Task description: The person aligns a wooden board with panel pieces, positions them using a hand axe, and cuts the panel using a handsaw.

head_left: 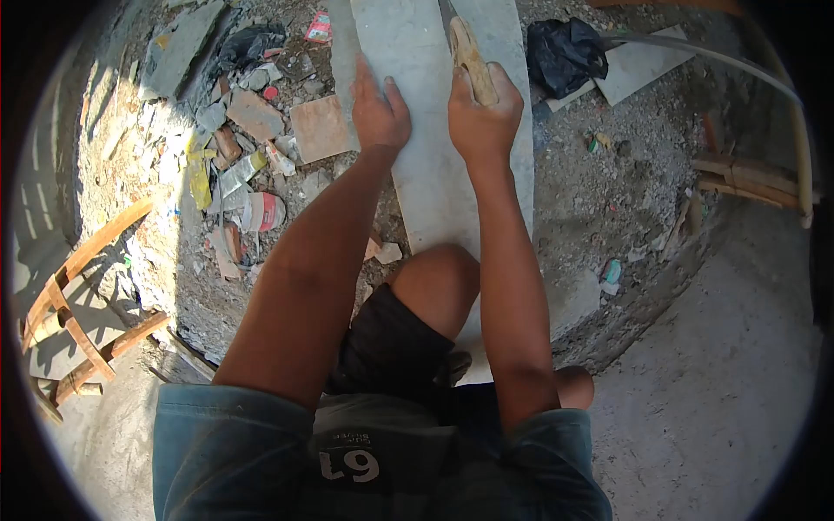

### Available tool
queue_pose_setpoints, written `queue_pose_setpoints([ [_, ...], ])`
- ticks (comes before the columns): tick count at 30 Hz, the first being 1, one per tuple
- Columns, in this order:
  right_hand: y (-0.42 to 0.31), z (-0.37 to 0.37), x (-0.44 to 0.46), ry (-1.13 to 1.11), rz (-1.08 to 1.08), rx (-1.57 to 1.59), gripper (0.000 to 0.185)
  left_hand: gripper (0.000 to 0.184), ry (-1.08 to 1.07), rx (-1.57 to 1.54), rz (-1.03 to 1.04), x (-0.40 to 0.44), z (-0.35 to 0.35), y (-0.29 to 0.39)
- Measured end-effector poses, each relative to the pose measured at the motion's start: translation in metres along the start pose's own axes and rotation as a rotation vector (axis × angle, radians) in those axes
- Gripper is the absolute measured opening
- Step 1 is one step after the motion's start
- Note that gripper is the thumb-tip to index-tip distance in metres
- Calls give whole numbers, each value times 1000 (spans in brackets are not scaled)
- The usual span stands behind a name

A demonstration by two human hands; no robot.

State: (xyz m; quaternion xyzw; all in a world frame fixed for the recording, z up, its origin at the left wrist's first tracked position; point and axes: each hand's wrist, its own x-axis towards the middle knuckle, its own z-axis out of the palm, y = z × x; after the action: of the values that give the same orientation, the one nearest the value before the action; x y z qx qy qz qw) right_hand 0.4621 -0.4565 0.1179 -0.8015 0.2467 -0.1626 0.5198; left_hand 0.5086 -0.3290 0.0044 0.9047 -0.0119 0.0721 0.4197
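A long, pale grey board (426, 195) runs away from me over the rubble. My left hand (380, 113) lies on its left edge with fingers stretched forward and the thumb apart, holding nothing. In my right hand (488, 113) is the worn wooden handle of what looks like a handsaw (469, 54), gripped above the board's right half. A narrow dark strip of its blade shows at the top edge of the view; the rest of the blade is hidden. My bent knee (441, 282) is over the near part of the board.
Broken tiles (317, 128), wrappers and a crushed red-and-white cup (262, 211) litter the ground at left. A black plastic bag (566, 56) lies right of the board. Wooden pieces (82, 278) stand at far left, and timber (751, 181) lies at far right.
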Motion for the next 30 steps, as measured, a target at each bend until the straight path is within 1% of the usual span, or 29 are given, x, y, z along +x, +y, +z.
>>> queue_pose_setpoints([
  [2, -10, -39, -48, -73, 83, 41, 18, 62, 28, -2, 51, 6, 7, -4],
  [3, -18, -62, -83, -49, 14, 9, 14, 62, 34, 15, 67, 1, 5, -12],
  [5, -28, -98, -137, -37, 37, -25, 13, 62, 16, 11, 39, -4, 4, -13],
  [6, -33, -104, -142, -27, 54, -42, 13, 62, 14, 3, 24, 1, 5, -12],
  [7, -25, -96, -132, -37, 56, -35, 13, 62, 19, 14, 19, 3, 4, -12],
  [9, -2, -61, -83, -15, -67, -9, 19, 62, 3, -6, -3, 0, 4, -8],
  [10, 12, -33, -47, -2, -97, -30, 20, 62, 3, -9, -1, 1, 4, -10],
  [11, 25, -5, -9, -28, -73, 16, 18, 62, 29, 26, 53, 1, 7, -13],
  [12, 16, 15, 18, -7, -88, 66, 21, 62, 60, 63, 105, 1, 7, -15],
  [13, 16, 12, 14, -1, -92, 70, 21, 62, 61, 62, 113, 4, 5, -15],
  [15, 16, -5, -10, 16, -165, -55, 21, 63, 50, 36, 89, 0, 5, -12],
  [16, 6, -31, -40, -20, -58, 4, 20, 63, 57, 34, 92, 5, 6, -10],
  [18, -4, -84, -106, -30, -52, -26, 16, 64, -25, -15, -4, 0, 4, -12],
  [19, -15, -100, -131, -10, -12, -40, 18, 64, -22, -13, -13, -2, 4, -12],
  [20, -10, -100, -126, -18, -15, -39, 18, 63, -11, -13, -1, -2, 5, -11],
  [22, -3, -98, -123, -31, -35, -66, 13, 63, 1, 0, 15, 2, 2, -10],
  [24, 16, -52, -64, -64, 16, -51, 16, 62, -17, -30, -31, 1, 1, -5],
  [25, 33, -23, -28, -43, -37, 20, 18, 62, -28, -40, -27, -3, 4, -5],
  [27, 24, 0, 4, -52, -56, 10, 15, 63, 8, -7, 9, 1, 4, -8],
  [28, 23, 0, 2, -45, -55, 9, 15, 63, 3, -10, 14, -2, 3, -8],
  [30, 24, 1, 2, 63, -157, 68, 17, 63, -5, -19, -22, 0, 2, -5],
])
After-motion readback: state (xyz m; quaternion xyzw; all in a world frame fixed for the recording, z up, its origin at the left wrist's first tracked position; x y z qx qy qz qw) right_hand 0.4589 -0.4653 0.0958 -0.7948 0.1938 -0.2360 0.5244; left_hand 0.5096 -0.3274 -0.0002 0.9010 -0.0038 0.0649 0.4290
